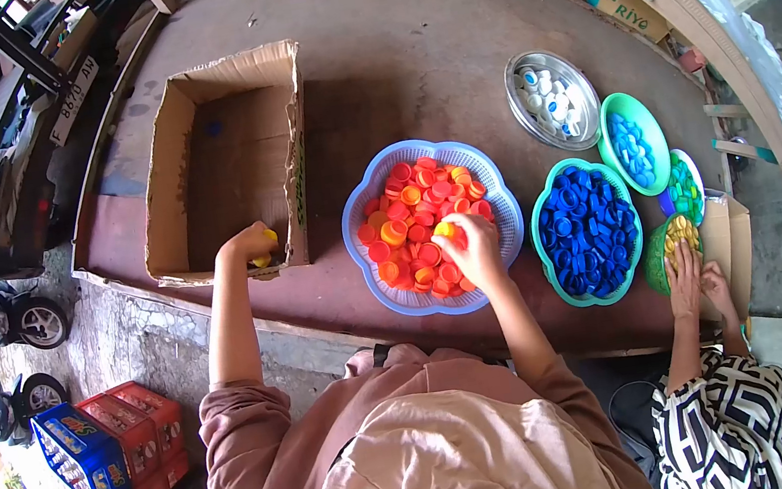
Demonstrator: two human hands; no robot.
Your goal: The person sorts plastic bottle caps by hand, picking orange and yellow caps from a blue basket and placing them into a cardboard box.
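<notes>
My left hand (pixel 248 246) is inside the near end of an open cardboard box (pixel 163 193), its fingers closed around a few yellow bottle caps (pixel 262 261). A single dark blue spot (pixel 213 128), perhaps a cap, shows on the box floor. To the right, a lavender scalloped plastic basket (pixel 350 195) holds many red and orange bottle caps (pixel 411 209). My right hand (pixel 476 250) reaches over its right side, with thumb and fingers pinching a yellow bottle cap (pixel 444 229).
Right of the basket stand a teal basket of dark blue caps (pixel 583 231), a metal bowl of white caps (pixel 552 104) and a green bowl of light blue caps (pixel 632 148). A co-worker's hands (pixel 687 276) touch a green container of yellowish caps. Crates (pixel 126 436) stand lower left.
</notes>
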